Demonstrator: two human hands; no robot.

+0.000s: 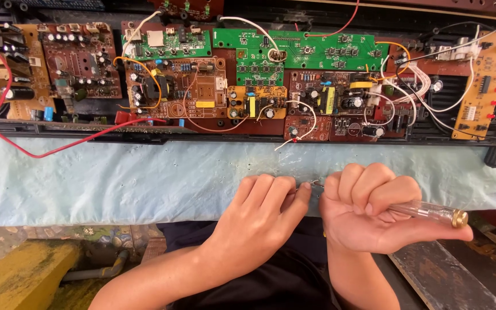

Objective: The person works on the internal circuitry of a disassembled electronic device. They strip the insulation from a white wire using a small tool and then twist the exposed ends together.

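My right hand [368, 209] is closed in a fist around a clear-handled screwdriver [431, 212] with a brass end cap that points right. Its metal tip shows between my two hands. My left hand [262, 218] rests on the pale blue cloth [116, 178], and its fingertips pinch a small metal part [308, 185] right at the tip. What the part is I cannot make out. Both hands lie close together at the near edge of the cloth.
Behind the cloth a dark tray [144, 136] holds several circuit boards: green ones [317, 51], brown ones [173, 86] and an orange one [480, 86] at the right. Red wire [58, 150] and white wires [299, 135] spill onto the cloth. A yellow block [18, 275] lies at lower left.
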